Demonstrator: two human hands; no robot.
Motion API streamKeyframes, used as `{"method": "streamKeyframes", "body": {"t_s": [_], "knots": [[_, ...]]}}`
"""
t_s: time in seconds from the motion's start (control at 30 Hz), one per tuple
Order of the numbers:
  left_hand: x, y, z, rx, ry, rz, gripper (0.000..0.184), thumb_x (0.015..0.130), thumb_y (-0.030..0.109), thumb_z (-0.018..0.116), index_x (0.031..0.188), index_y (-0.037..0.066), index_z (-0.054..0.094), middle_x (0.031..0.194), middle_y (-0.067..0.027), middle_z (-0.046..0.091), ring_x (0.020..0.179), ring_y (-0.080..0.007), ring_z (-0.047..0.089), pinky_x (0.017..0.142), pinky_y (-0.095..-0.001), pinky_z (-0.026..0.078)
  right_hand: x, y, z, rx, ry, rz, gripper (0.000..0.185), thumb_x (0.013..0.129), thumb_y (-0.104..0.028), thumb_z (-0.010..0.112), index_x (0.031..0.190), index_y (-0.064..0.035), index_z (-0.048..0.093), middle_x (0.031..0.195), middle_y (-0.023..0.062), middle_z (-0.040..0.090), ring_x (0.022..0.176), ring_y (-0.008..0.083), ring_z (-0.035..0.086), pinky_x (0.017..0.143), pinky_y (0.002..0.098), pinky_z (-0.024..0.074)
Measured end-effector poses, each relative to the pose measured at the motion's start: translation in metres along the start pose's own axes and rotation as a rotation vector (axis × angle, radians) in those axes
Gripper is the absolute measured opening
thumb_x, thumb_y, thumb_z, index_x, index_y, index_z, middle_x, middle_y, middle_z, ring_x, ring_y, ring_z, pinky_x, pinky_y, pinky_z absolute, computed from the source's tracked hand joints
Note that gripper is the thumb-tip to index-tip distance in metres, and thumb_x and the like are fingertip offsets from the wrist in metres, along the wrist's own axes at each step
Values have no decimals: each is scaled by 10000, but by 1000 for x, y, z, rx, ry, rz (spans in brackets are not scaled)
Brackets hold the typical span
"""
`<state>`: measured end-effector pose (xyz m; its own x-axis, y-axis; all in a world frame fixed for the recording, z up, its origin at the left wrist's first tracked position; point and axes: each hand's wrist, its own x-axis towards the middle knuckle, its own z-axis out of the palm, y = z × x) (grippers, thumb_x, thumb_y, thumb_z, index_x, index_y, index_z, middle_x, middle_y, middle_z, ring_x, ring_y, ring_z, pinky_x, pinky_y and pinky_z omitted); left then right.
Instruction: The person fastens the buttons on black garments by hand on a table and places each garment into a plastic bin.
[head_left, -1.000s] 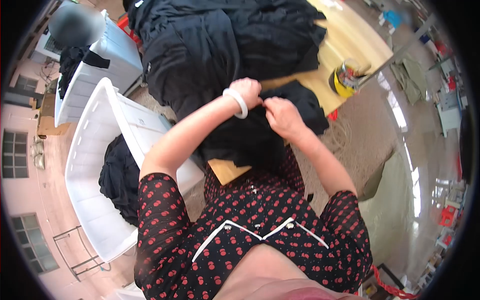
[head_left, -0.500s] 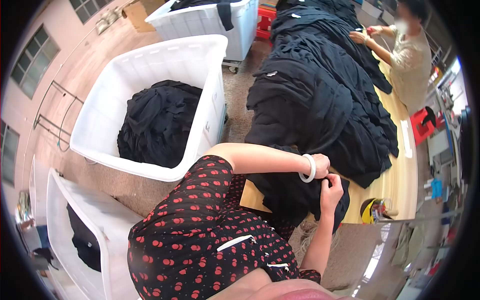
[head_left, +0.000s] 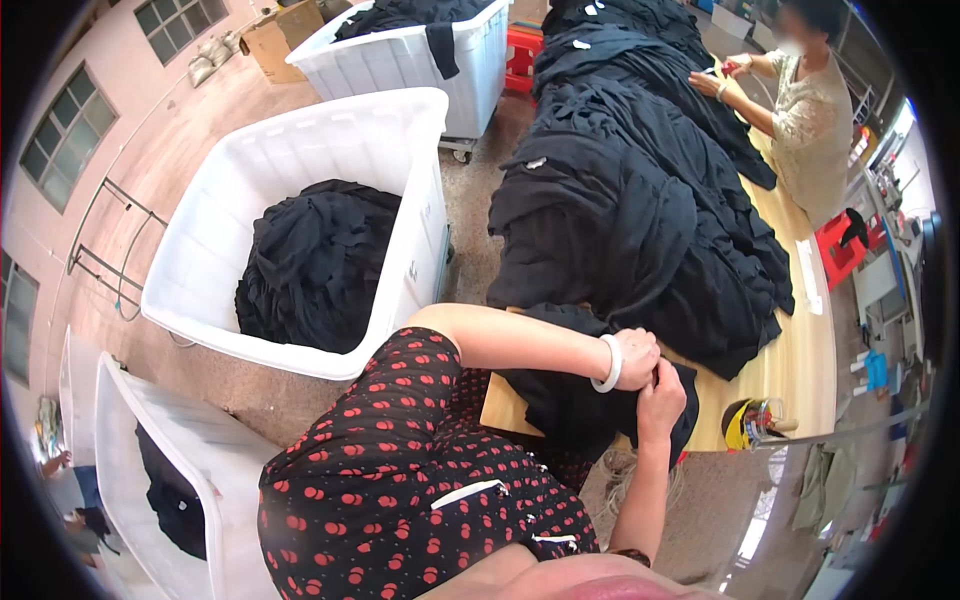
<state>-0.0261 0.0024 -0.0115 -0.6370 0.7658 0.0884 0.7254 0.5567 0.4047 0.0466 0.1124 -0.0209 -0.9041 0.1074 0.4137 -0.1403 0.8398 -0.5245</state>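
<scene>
Bin [head_left: 235,440], white and open, is set at eight o'clock of the view, with dark fabric [head_left: 165,490] contained inside. A second white bin [head_left: 330,140] is placed at ten o'clock; a fabric pile [head_left: 320,265] is held by its walls, probably to be kept off the floor. A third bin [head_left: 475,90] is stationed near twelve o'clock; a caster [head_left: 462,156] is visible beneath it, presumably so that it can be rolled. Black cloth [head_left: 570,410] is located between four and five o'clock, draped over the near end of the table [head_left: 815,340], by which its weight appears to be partly borne. A black heap [head_left: 620,220] is laid along the table toward one and two o'clock. At four o'clock, the left hand [head_left: 637,358] is curled, and the right hand [head_left: 662,400] is brought against it from below. Black cloth is judged to be pinched by the fingertips of both; the exact contact is concealed. The grips are set together, probably so that one short section is controlled. Farther out at four o'clock, a yellow-and-black container [head_left: 742,425] is positioned near the table edge, presumably within easy reach. At two o'clock, a co-worker [head_left: 815,130] is stationed beside the heap.
</scene>
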Motion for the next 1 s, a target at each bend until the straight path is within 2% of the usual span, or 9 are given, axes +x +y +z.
{"method": "streamKeyframes", "body": {"t_s": [0.07,0.17,0.4,0.57,0.67,0.73,0.8,0.9,1.0], "knots": [[1,-4,9,10,38,17,223,767,154,493,809,-39,598,861,-235,581,803,-342,600,712,-414,486,0,-2,-3,-23,5,-9,109,804,-57,543,896,-32,596,826,150,609,746,335,588,636,387,464],[-3,-3,11,84,84,92,180,773,100,479,819,-56,556,822,-232,566,696,-324,636,590,-381,517,0,0,-6,-33,-1,0,87,804,-56,529,873,-38,578,804,139,602,732,334,585,619,397,462],[-2,-11,-6,26,110,126,98,761,110,539,815,28,528,794,-166,567,675,-345,606,589,-428,499,0,1,-4,-15,52,-7,107,803,-92,516,878,-41,572,796,136,602,732,316,597,616,398,477],[-7,-26,-27,-110,110,290,104,760,31,514,854,18,556,828,-150,581,720,-341,589,614,-402,481,7,-3,-16,191,-9,27,142,785,-78,559,900,-7,602,841,167,624,778,332,603,666,377,476],[-10,-30,-51,-268,-2,353,124,781,9,500,889,-10,559,826,-162,573,759,-335,581,653,-362,467,14,-8,-26,402,-132,125,148,789,-113,601,868,12,611,792,155,631,722,246,631,640,300,463],[-12,-34,-64,-291,-76,367,129,812,31,517,925,-13,561,822,-153,575,762,-319,583,667,-341,467,20,-7,-30,522,-219,158,184,783,-146,632,874,13,620,723,92,622,665,109,569,632,251,444],[-14,-38,-70,-323,-151,290,144,813,39,526,940,-17,567,842,-160,594,784,-315,591,684,-336,470,24,-6,-28,589,-275,164,204,784,-166,636,885,11,620,738,84,618,685,86,546,643,252,442],[-21,-48,-64,-273,-185,195,173,814,58,526,961,-19,574,867,-177,611,815,-315,600,713,-337,472,18,-1,-14,542,-291,182,218,779,-174,637,890,13,616,785,98,630,716,127,578,661,276,450],[-26,-68,-55,-153,-213,120,197,810,84,533,969,-22,583,880,-187,621,839,-316,605,740,-345,471,-1,14,-11,292,-263,130,231,772,-177,636,899,13,611,823,113,637,742,193,603,675,300,457]]}}
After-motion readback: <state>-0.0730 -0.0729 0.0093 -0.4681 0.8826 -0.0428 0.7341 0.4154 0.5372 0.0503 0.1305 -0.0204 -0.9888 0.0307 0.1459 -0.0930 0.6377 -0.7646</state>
